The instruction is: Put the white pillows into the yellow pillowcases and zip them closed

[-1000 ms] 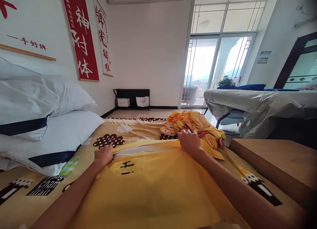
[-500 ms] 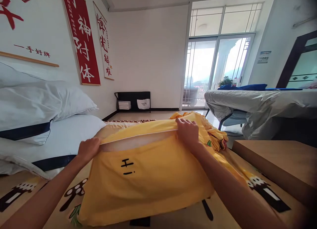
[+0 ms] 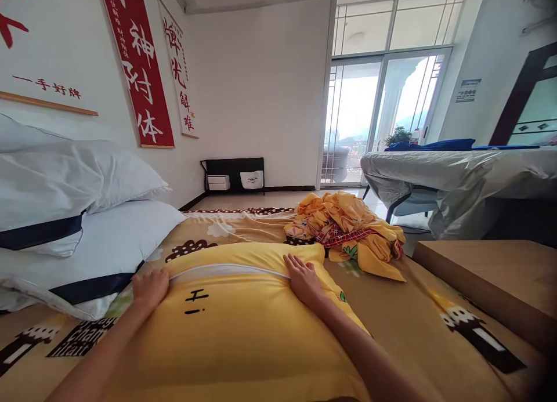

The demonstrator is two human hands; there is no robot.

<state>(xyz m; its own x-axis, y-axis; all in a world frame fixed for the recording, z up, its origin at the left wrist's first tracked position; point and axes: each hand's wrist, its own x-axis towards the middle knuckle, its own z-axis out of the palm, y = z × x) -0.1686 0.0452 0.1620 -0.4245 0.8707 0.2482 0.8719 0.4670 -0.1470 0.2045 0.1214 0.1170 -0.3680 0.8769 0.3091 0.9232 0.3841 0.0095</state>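
Observation:
A yellow pillowcase (image 3: 243,326) with black "Hi" lettering lies on the bed, plumped out by a white pillow (image 3: 230,270) that shows through the slit along its far side. My left hand (image 3: 150,287) is closed on the slit's left end, fingers curled over the cloth and partly hidden. At the right end, my right hand (image 3: 304,279) rests on the pillowcase with its fingers stretched out over the edge of the slit.
A heap of yellow printed cloth (image 3: 348,231) lies on the patterned bed sheet (image 3: 387,326) beyond my right hand. White pillows (image 3: 113,234) are stacked at left. A wooden board (image 3: 491,268) borders the right side; a covered table (image 3: 456,170) stands behind it.
The pillowcase's slit edge, held up before, has come down towards me onto the bed, and the case looks fuller. Both hands moved down and left; the right hand's fingers have straightened.

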